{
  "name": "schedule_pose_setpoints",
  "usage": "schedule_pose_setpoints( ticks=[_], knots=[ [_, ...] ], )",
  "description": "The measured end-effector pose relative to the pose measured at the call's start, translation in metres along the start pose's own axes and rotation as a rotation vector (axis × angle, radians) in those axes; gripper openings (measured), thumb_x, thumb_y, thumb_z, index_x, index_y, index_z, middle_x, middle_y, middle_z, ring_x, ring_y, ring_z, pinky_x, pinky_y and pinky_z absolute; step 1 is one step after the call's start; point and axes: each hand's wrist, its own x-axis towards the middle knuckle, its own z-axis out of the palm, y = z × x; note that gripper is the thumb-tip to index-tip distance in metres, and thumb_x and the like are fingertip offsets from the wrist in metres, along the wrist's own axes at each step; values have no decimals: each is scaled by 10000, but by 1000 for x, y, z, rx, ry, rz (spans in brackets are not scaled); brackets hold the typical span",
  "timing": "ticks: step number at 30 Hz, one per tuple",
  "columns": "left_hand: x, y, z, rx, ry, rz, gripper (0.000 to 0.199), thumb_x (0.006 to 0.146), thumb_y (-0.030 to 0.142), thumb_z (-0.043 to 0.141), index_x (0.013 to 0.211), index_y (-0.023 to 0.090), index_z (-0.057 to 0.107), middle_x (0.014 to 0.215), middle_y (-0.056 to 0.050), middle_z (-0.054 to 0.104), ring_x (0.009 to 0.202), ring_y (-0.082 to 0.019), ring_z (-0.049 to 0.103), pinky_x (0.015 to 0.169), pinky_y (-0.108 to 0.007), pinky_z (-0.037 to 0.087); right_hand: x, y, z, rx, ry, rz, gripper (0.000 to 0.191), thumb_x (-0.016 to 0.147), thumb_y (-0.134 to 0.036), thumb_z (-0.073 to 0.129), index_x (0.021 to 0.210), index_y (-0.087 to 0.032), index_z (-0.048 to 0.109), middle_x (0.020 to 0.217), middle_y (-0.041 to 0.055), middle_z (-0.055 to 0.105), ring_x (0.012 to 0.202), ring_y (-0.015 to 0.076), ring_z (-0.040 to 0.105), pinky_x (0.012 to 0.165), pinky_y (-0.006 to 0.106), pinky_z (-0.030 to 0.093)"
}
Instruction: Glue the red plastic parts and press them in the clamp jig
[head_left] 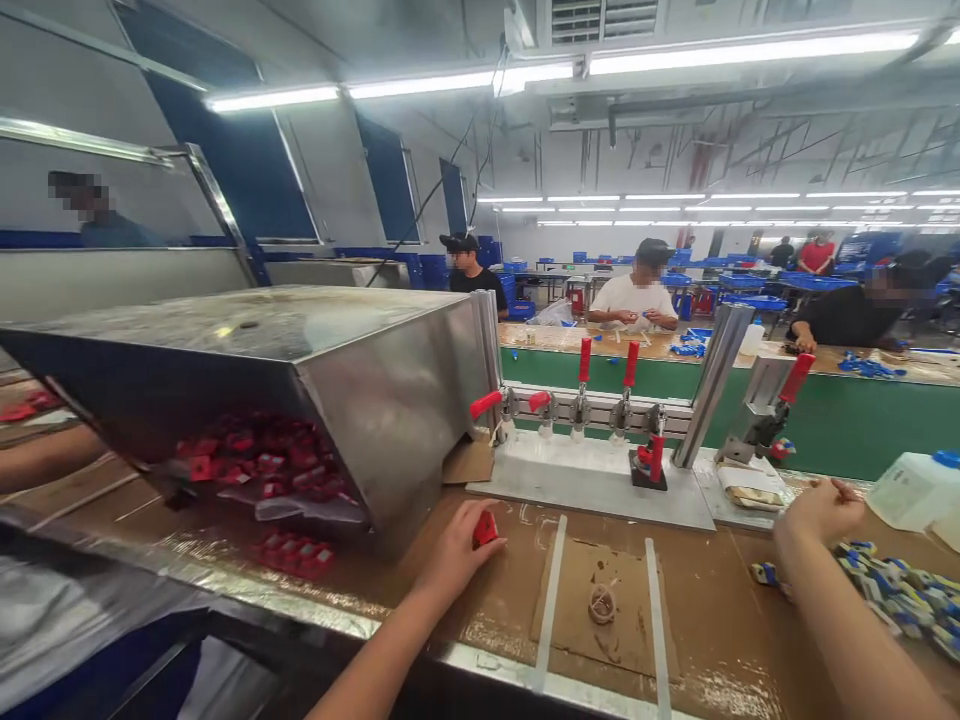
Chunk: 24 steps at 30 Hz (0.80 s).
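Note:
My left hand (459, 545) pinches a small red plastic part (486, 529) between thumb and fingers, just above the brown bench. My right hand (819, 508) is raised at the right with its fingers curled together; whatever they hold, if anything, is hidden. Close below it lies a heap of small white, blue and yellow parts (892, 590), with a stray one (765, 574) at its left. Ahead of my hands stands a metal clamp fixture (585, 480) with red-handled toggle clamps. One red part sits on a dark block (647, 470) at its right end.
A metal hood (397, 390) on the left covers a pile of red parts (262, 455); more red parts (296, 553) lie before it. A taped cardboard piece (600, 640) bears a small ring. A white bottle (915, 490) stands right. Several people sit beyond the green belt (862, 415).

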Motion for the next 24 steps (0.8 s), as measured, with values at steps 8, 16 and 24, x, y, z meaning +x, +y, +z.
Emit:
schedule_pose_setpoints(
  ticks=[8,16,24],
  knots=[
    [67,92,96,-392,-222,75,521,728,421,808,1188,216,676,1074,-58,737,931,-232,696,862,-363,572,-157,-29,7,309,-925,-438,393,968,-472,516,657,-232,515,605,-7,493,577,166,470,576,299,356],
    [77,96,147,-564,-296,207,426,815,395,784,1184,204,691,1132,-71,707,1052,-242,655,992,-397,519,-172,-50,-11,127,-1662,-817,468,941,-502,619,618,-209,454,540,-33,480,535,123,370,576,272,225],
    [74,93,154,-663,-390,189,611,775,256,835,1343,251,608,1194,-71,646,1031,-219,634,943,-368,530,-182,-50,-8,0,-1761,-853,377,970,-315,551,631,-202,432,543,-29,449,548,128,308,582,320,183]
  ],
)
